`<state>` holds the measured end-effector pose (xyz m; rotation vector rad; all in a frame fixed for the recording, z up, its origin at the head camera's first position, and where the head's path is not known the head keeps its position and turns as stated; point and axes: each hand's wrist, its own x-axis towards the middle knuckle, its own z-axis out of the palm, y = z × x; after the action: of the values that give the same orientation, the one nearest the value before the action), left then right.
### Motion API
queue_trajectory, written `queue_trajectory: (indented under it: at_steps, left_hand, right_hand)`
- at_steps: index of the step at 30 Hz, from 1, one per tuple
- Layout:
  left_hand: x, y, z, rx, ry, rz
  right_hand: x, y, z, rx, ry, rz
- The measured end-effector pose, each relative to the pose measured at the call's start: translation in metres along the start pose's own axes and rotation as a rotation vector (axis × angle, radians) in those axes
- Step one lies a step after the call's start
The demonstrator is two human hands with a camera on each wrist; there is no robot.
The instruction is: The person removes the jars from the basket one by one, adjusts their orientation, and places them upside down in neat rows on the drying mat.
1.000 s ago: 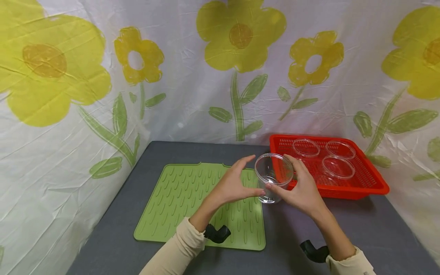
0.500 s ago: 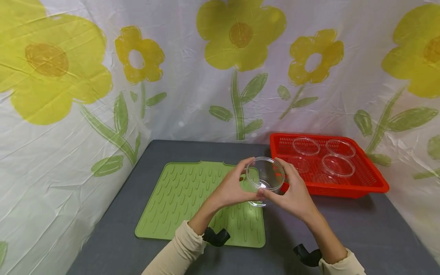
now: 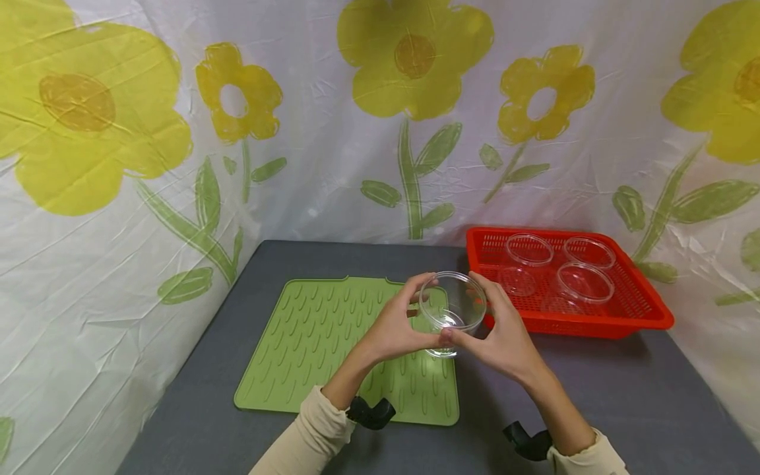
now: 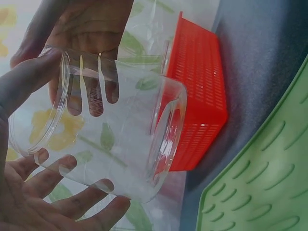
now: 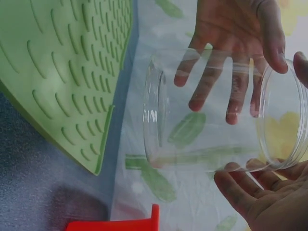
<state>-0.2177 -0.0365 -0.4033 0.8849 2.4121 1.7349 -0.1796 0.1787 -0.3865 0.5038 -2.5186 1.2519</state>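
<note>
A clear, see-through jar with a ridged rim is held upright between both hands, over the right edge of a green mat. My left hand grips its left side, fingers spread around the wall. On the opposite side my right hand holds it the same way. The two thumbs meet at the near side of the rim. In the left wrist view the jar looks empty, with its thick base raised above the table. The right wrist view shows fingers of both hands along the jar wall.
The green ridged mat lies on a dark grey table. At the back right a red slotted basket contains three similar clear jars. A white curtain printed with yellow flowers hangs behind and beside the table.
The jar has moved left, from beside the basket to over the mat's right edge. My left hand has closed in on it, and the thumbs have come together.
</note>
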Motion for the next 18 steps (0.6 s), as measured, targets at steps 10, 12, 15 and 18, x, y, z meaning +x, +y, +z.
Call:
queue_trajectory:
  at_steps: [10, 12, 15, 18]
  left_hand:
    - [-0.007, -0.004, -0.004, -0.035, 0.033, -0.041]
    - [-0.009, -0.004, -0.006, -0.046, 0.044, -0.045]
    - [-0.011, -0.005, -0.008, -0.075, 0.058, -0.043]
    - [-0.012, -0.004, -0.009, -0.114, 0.069, -0.041]
  right_hand:
    - [-0.001, 0.003, 0.004, 0.074, -0.058, -0.028]
    - [-0.001, 0.005, 0.004, 0.092, -0.073, -0.028]
    - [-0.001, 0.008, 0.006, 0.102, -0.091, -0.045]
    - [-0.002, 0.012, 0.008, 0.104, -0.104, -0.072]
